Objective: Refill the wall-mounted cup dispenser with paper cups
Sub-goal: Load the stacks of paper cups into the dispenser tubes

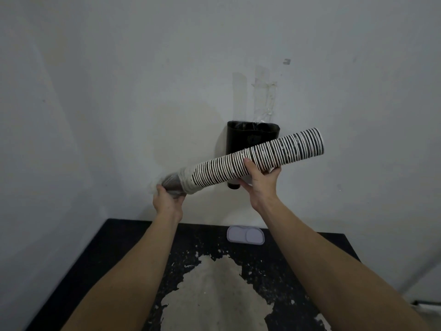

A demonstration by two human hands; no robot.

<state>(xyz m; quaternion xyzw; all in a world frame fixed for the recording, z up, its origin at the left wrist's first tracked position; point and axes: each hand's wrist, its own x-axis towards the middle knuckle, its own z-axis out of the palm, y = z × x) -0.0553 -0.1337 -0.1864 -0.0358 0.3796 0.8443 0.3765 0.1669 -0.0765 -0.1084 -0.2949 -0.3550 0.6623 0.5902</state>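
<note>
A long stack of paper cups (281,151), dark with white rims, lies tilted across the view, its right end higher. Clear plastic wrap (181,181) is bunched over its lower left end. My left hand (168,195) grips that wrapped end. My right hand (259,180) holds the stack from below near its middle. The black cup dispenser (241,137) is fixed to the wall behind the stack, its open top visible and its lower outlet (233,186) partly hidden by the cups and my right hand.
Below stands a black table (114,259) with a large worn pale patch (214,295). A small lilac case (245,235) lies at the table's far edge against the wall. Strips of clear tape (262,91) run up the wall above the dispenser.
</note>
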